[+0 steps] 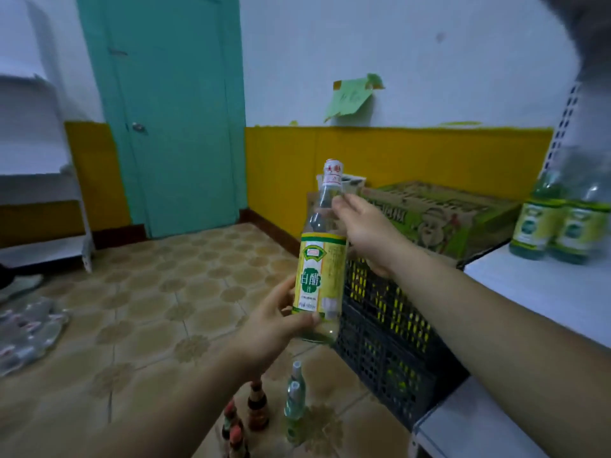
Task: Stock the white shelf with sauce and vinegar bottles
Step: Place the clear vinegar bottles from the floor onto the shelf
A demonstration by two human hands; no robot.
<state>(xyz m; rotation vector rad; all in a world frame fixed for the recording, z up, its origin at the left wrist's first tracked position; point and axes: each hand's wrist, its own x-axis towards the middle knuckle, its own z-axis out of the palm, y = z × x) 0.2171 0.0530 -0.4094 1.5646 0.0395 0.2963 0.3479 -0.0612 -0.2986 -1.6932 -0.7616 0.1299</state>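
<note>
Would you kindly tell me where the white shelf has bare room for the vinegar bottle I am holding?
The white shelf is bare across its near and left part, between the cardboard box and the green-labelled bottles. It is crowded at the far right, where those bottles stand. The floor beside the black crate is cluttered with small bottles.

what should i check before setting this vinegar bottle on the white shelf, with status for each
1. Grip: left hand holds the vinegar bottle low on its body, right hand at its neck: ok.
2. Cap in place: ok.
3. Bottle near upright: ok, slight tilt.
4. Bare space on the white shelf in front of the shelved bottles: ok.
5. Room behind the shelved bottles: cannot tell, blurred.
6. Floor under the arms clear: not ok, floor bottles stand there.
</note>
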